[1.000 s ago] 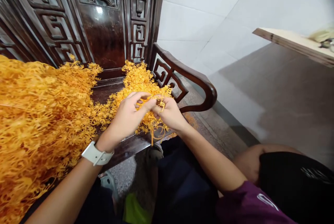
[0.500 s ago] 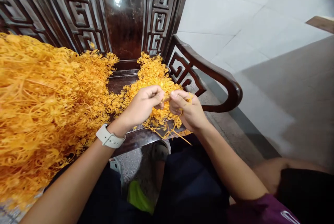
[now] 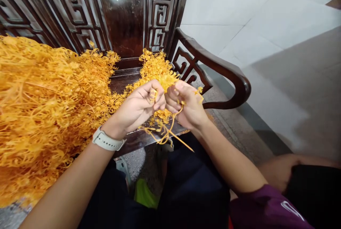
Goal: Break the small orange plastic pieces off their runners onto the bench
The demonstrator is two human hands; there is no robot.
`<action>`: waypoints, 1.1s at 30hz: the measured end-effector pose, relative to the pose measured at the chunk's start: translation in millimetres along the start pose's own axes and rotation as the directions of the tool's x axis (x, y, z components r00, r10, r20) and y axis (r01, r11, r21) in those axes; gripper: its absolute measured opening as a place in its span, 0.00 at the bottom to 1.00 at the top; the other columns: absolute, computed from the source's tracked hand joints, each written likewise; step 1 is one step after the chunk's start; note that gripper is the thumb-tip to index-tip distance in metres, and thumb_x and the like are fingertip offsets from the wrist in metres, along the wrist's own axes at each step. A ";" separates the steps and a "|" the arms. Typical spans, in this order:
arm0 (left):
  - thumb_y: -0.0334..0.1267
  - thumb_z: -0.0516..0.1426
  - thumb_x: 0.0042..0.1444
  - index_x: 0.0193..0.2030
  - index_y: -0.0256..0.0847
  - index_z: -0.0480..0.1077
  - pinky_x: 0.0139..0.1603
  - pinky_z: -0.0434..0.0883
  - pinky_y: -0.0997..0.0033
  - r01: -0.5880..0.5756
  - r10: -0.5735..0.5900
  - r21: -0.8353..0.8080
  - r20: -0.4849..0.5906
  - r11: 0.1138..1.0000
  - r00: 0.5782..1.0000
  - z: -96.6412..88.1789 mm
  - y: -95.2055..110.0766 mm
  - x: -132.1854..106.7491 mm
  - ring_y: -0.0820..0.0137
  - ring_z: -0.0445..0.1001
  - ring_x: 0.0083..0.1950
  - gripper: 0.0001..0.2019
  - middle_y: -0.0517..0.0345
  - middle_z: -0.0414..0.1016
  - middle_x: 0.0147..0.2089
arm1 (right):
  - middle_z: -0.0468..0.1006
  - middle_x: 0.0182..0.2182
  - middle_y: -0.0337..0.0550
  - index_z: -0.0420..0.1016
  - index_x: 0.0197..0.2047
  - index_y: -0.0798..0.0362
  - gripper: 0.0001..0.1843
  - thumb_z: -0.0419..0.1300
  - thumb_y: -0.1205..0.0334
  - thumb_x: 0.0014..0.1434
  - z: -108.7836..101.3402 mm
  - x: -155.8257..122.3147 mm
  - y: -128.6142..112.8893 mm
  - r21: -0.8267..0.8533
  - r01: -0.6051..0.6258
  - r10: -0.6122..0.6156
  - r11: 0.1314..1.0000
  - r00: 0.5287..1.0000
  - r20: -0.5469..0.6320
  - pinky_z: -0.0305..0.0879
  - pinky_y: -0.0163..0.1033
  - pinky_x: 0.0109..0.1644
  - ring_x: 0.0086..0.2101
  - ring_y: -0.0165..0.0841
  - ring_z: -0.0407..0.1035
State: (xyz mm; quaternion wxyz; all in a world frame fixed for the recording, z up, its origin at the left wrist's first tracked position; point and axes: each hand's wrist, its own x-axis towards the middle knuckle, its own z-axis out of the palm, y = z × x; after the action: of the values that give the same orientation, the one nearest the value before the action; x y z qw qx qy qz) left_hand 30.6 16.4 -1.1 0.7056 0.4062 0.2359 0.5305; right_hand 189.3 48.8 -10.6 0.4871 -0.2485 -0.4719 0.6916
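My left hand (image 3: 144,102), with a pale watch strap (image 3: 108,140) on its wrist, is closed around a small yellow plastic piece (image 3: 153,95) showing between the fingers. Right beside it my right hand (image 3: 188,104) is closed on an orange-yellow plastic flower sprig (image 3: 174,115), whose thin stem curls down below the palm. More yellow bits stick out past its knuckles. Fingertips of both hands nearly meet; what lies between them is partly hidden. Behind the hands a small heap of similar flower heads (image 3: 154,65) rests on the bench seat.
A large mound of orange-yellow plastic flowers (image 3: 53,101) fills the left side. The dark carved wooden bench has a tall back (image 3: 121,19) and a curved armrest (image 3: 218,62) at right. Another person's bent leg (image 3: 279,168) is at lower right. Something bright green (image 3: 145,193) lies below.
My left hand has turned, showing its inner side and the yellow piece in its fingers. My right hand has rolled and tipped up. The view has shifted slightly.
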 end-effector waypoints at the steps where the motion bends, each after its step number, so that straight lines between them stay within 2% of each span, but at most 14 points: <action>1: 0.29 0.67 0.57 0.31 0.41 0.71 0.41 0.70 0.69 -0.009 0.009 0.010 -0.009 1.000 1.000 0.0 1.3 -0.5 0.70 0.67 0.32 0.10 0.60 0.62 0.27 | 0.54 0.22 0.28 0.61 0.27 0.49 0.26 0.72 0.48 0.61 -1.2 2.6 -1.2 0.000 0.003 -0.003 1.000 1.000 -0.006 0.47 0.34 0.23 0.20 0.22 0.49; 4: 0.33 0.63 0.64 0.37 0.42 0.73 0.41 0.70 0.67 -0.019 0.040 0.164 -0.128 0.986 0.991 -10.9 -0.2 3.4 0.67 0.69 0.33 0.04 0.57 0.68 0.31 | 0.54 0.21 0.28 0.63 0.28 0.49 0.24 0.73 0.49 0.61 -6.6 8.0 -3.3 -0.044 0.015 -0.015 0.999 1.000 0.009 0.49 0.35 0.24 0.21 0.23 0.51; 6: 0.33 0.60 0.66 0.42 0.42 0.75 0.43 0.70 0.65 -0.036 0.164 0.436 -0.260 0.899 0.952 -28.6 -5.9 9.3 0.65 0.70 0.36 0.02 0.55 0.72 0.35 | 0.55 0.20 0.28 0.65 0.29 0.49 0.22 0.72 0.51 0.61 -10.1 8.0 -2.3 -0.072 0.024 -0.023 0.997 1.000 0.018 0.49 0.36 0.25 0.20 0.24 0.51; 7: 0.32 0.60 0.66 0.43 0.42 0.76 0.47 0.70 0.63 -0.036 0.277 0.627 -0.291 0.778 0.916 -39.4 -9.8 12.4 0.63 0.71 0.39 0.04 0.54 0.73 0.36 | 0.55 0.20 0.28 0.66 0.29 0.49 0.20 0.72 0.52 0.63 -11.8 6.9 -1.1 -0.093 0.022 -0.020 0.995 1.000 0.018 0.47 0.37 0.25 0.20 0.24 0.50; 8: 0.32 0.61 0.65 0.45 0.42 0.78 0.54 0.69 0.60 -0.021 0.356 0.790 -0.252 0.613 0.900 -50.4 -14.0 15.2 0.60 0.72 0.44 0.04 0.52 0.74 0.40 | 0.55 0.20 0.29 0.67 0.30 0.49 0.19 0.71 0.52 0.64 -13.4 5.5 0.4 -0.125 0.015 -0.013 0.992 1.000 0.018 0.46 0.37 0.25 0.20 0.24 0.49; 10: 0.35 0.60 0.68 0.46 0.40 0.80 0.64 0.65 0.53 0.011 0.374 0.940 -0.147 0.341 0.916 -69.4 -21.7 19.0 0.54 0.71 0.53 0.06 0.46 0.75 0.47 | 0.56 0.20 0.30 0.70 0.31 0.49 0.18 0.70 0.50 0.67 -16.4 2.5 3.8 -0.231 0.027 -0.022 0.972 0.999 0.024 0.43 0.38 0.25 0.21 0.25 0.48; 12: 0.38 0.56 0.72 0.52 0.37 0.80 0.69 0.62 0.48 0.022 0.332 0.975 -0.097 0.223 0.938 -80.1 -26.6 20.7 0.50 0.69 0.60 0.12 0.40 0.74 0.53 | 0.59 0.23 0.32 0.72 0.33 0.50 0.19 0.69 0.47 0.68 -18.8 0.4 6.5 -0.368 0.077 -0.067 0.927 0.997 0.040 0.44 0.38 0.26 0.23 0.26 0.49; 14: 0.39 0.55 0.73 0.60 0.36 0.77 0.70 0.61 0.48 0.023 0.347 0.978 -0.096 0.209 0.933 -80.7 -27.1 21.2 0.49 0.69 0.63 0.16 0.38 0.72 0.58 | 0.62 0.25 0.35 0.75 0.35 0.51 0.19 0.68 0.45 0.69 -20.1 -0.1 7.7 -0.477 0.136 -0.124 0.868 0.991 0.056 0.47 0.39 0.29 0.26 0.28 0.53; 16: 0.38 0.56 0.73 0.62 0.38 0.77 0.71 0.61 0.51 -0.003 0.411 0.971 -0.099 0.241 0.906 -72.6 -23.8 21.0 0.50 0.69 0.62 0.16 0.39 0.72 0.58 | 0.64 0.27 0.36 0.77 0.36 0.51 0.19 0.66 0.44 0.70 -20.8 0.5 7.4 -0.542 0.177 -0.163 0.822 0.984 0.073 0.51 0.39 0.31 0.29 0.29 0.56; 20: 0.39 0.59 0.72 0.58 0.43 0.80 0.67 0.65 0.59 -0.168 0.496 0.894 -0.068 0.416 0.866 -44.5 -13.7 16.9 0.56 0.74 0.59 0.12 0.46 0.77 0.55 | 0.66 0.27 0.36 0.75 0.34 0.52 0.20 0.64 0.45 0.71 -23.5 1.5 4.6 -0.629 0.262 -0.223 0.732 0.964 0.143 0.55 0.39 0.36 0.30 0.29 0.58; 24: 0.40 0.68 0.65 0.56 0.45 0.82 0.59 0.70 0.64 -0.240 0.406 0.796 -0.008 0.556 0.914 -25.6 -8.8 10.7 0.60 0.77 0.53 0.14 0.50 0.81 0.54 | 0.67 0.27 0.36 0.71 0.30 0.52 0.24 0.62 0.45 0.73 -28.9 -0.3 4.0 -0.669 0.307 -0.185 0.677 0.951 0.248 0.56 0.39 0.37 0.30 0.29 0.59; 27: 0.42 0.66 0.68 0.44 0.42 0.84 0.50 0.70 0.66 -0.215 0.362 0.821 0.011 0.529 0.932 -23.4 -9.1 8.7 0.63 0.77 0.45 0.07 0.52 0.83 0.44 | 0.66 0.27 0.36 0.71 0.30 0.52 0.23 0.62 0.48 0.73 -30.7 -1.8 4.3 -0.641 0.308 -0.158 0.703 0.946 0.282 0.56 0.38 0.38 0.30 0.29 0.58; 30: 0.42 0.62 0.72 0.39 0.41 0.82 0.41 0.66 0.68 -0.215 0.431 0.849 -0.016 0.482 0.902 -24.6 -10.5 8.6 0.68 0.72 0.36 0.11 0.56 0.79 0.36 | 0.70 0.28 0.37 0.73 0.30 0.53 0.22 0.62 0.48 0.73 -29.9 -1.8 2.9 -0.610 0.253 -0.126 0.751 0.962 0.244 0.58 0.39 0.39 0.31 0.30 0.62; 33: 0.41 0.63 0.71 0.37 0.41 0.80 0.39 0.64 0.68 -0.212 0.499 0.866 -0.049 0.453 0.865 -23.5 -12.7 9.6 0.69 0.69 0.35 0.11 0.58 0.77 0.34 | 0.74 0.28 0.38 0.75 0.31 0.53 0.22 0.62 0.47 0.72 -27.7 -1.8 0.4 -0.592 0.239 -0.085 0.770 0.958 0.275 0.59 0.39 0.39 0.31 0.31 0.65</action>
State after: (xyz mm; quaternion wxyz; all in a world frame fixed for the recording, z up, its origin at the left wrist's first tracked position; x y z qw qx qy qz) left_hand 22.8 31.6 -23.7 0.2500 0.6488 0.4713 0.5426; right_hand 212.1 58.5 -23.0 0.3778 -0.2699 -0.7459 0.4776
